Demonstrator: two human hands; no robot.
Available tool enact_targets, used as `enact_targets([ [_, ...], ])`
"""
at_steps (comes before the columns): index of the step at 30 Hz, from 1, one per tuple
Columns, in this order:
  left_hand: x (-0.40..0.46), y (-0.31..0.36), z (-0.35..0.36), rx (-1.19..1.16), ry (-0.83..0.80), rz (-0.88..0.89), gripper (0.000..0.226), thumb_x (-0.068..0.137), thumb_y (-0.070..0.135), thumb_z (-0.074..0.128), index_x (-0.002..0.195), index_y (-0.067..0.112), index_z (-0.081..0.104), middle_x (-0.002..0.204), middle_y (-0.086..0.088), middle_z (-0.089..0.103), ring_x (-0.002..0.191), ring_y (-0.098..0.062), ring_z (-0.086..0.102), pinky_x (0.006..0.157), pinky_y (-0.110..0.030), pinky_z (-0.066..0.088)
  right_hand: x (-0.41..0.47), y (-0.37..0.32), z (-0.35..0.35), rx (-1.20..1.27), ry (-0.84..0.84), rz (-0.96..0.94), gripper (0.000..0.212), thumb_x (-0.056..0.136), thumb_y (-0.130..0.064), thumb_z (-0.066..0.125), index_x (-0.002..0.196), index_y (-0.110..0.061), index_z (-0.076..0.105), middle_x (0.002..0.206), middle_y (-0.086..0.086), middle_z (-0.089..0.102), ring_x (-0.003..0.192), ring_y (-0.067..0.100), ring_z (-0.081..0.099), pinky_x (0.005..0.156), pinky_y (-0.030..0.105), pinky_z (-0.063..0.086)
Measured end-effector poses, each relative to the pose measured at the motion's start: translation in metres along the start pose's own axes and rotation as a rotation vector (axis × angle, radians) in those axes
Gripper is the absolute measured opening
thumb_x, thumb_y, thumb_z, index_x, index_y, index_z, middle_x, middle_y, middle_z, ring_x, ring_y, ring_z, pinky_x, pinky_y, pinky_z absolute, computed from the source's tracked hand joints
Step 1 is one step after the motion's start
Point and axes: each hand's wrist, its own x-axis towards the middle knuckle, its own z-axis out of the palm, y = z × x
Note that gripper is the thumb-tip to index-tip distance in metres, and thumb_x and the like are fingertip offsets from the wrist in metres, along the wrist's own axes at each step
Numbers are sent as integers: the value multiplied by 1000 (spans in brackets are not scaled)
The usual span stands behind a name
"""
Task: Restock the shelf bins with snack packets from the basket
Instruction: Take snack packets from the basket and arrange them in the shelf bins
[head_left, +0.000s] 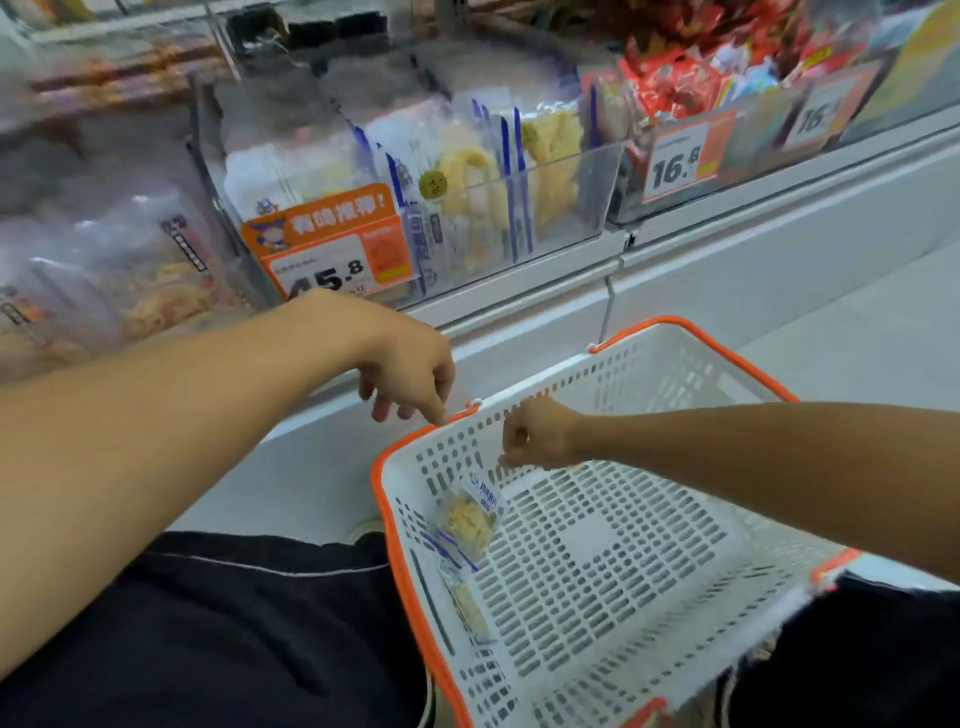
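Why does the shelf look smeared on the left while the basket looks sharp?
Head view: motion blur smears the left shelf packets; the basket and its snack packet stay fairly crisp. The wide-angle lens bows the shelf edge. Lighting is even, with soft glare on the clear bin.

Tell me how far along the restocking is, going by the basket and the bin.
Nearly done, it seems. The clear bin holds many standing packets. The basket is almost empty; two snack packets lie by its left wall. Neither hand holds a packet: the left hand hangs over the basket rim, and the right hand reaches inside with curled fingers. Left: shelve those two.
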Motion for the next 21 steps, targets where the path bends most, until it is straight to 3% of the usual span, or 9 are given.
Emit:
enact_targets([
  [2,7,-6,6,-11,-17,-27,20,94,42,61,102,23,62,93,0,70,74,-15,72,52,-23,50,18,6,53,78,-140,170,37,79,-47,79,87,-15,62,93,2,62,89,22,58,76,28,45],
  [6,17,-14,11,-58,-13,-46,20,95,40,60,105,22,61,96,-2,69,77,-17,72,53,-24,51,42,-9,121,323,-141,360,86,60,-38,94,128,-11,49,126,6,55,114,25,57,92,34,51],
  [8,19,-15,11,-72,-6,-34,21,95,41,59,104,23,61,96,-2,69,77,-17,72,54,-24,51,47,-10,136,385,-41,422,78,56,-39,96,117,-16,53,115,2,58,103,22,59,80,34,52],
  [11,18,-13,9,-78,9,-20,24,95,44,58,106,22,61,95,-1,69,77,-16,72,55,-24,50,47,-4,130,235,65,386,52,62,-45,90,98,-21,61,96,-1,64,83,17,63,67,29,51],
  [13,14,-13,7,-70,17,-24,29,94,45,59,109,21,61,95,-1,68,76,-16,72,54,-24,50,43,-1,110,165,38,278,32,68,-39,87,82,-23,63,80,-3,63,73,15,61,64,28,50],
  [15,11,-13,6,-56,34,-27,39,90,48,64,116,20,59,97,0,68,74,-15,72,53,-24,51,36,-1,69,119,-153,78,32,75,-28,85,63,-24,55,64,-8,55,60,9,53,58,24,42],
  [17,8,-11,5,-61,64,-25,63,81,54,73,129,19,51,104,-2,66,73,-16,72,52,-25,53,20,-12,6,126,-350,-38,22,78,-24,84,68,-25,65,65,-12,66,61,5,62,62,20,47],
  [19,3,-6,3,-155,98,8,88,71,56,80,141,20,39,114,-3,63,72,-17,73,51,-26,54,2,-26,-67,157,-394,-107,11,79,-19,84,81,-18,73,77,-4,75,70,13,70,71,30,57],
  [21,-5,5,-3,-374,167,104,84,71,48,84,136,20,40,111,-1,65,66,-13,72,48,-24,51,-20,-43,-137,214,-341,-177,13,79,-13,82,88,-11,74,87,8,76,77,25,72,75,38,58],
])
